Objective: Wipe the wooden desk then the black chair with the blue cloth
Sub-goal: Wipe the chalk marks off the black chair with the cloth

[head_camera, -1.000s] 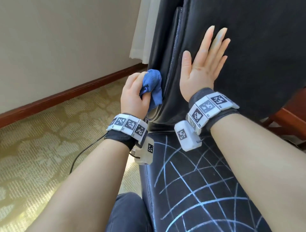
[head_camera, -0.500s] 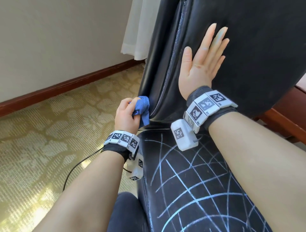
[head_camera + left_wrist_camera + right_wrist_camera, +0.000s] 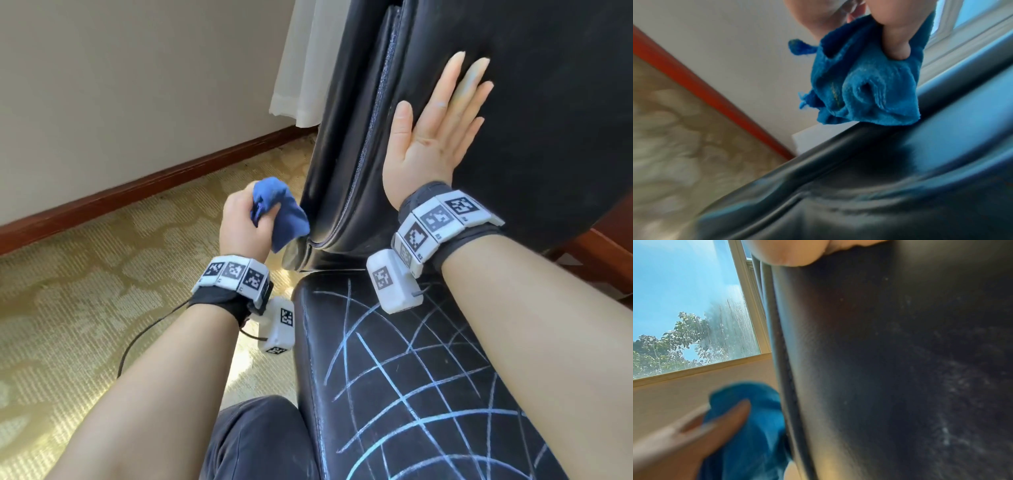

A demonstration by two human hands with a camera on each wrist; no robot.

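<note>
- Left hand (image 3: 244, 229) is gripping the bunched blue cloth (image 3: 278, 213), fingers curled round it; cloth is touching the side edge of the black chair (image 3: 346, 164) backrest near its base.
- Right hand (image 3: 432, 137) is pressing flat on the backrest front, fingers straight and together.
- Risk: the wad is contacting only by a corner, likely skipping the piping seam.
- Risk: cloth could be slipping off the rounded edge toward the carpet (image 3: 85, 308).

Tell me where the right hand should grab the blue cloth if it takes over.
Probably the loose lower folds of the blue cloth, from the chair side: the left hand grips the bunched top, while the hanging part lies free beside the black chair edge.
</note>
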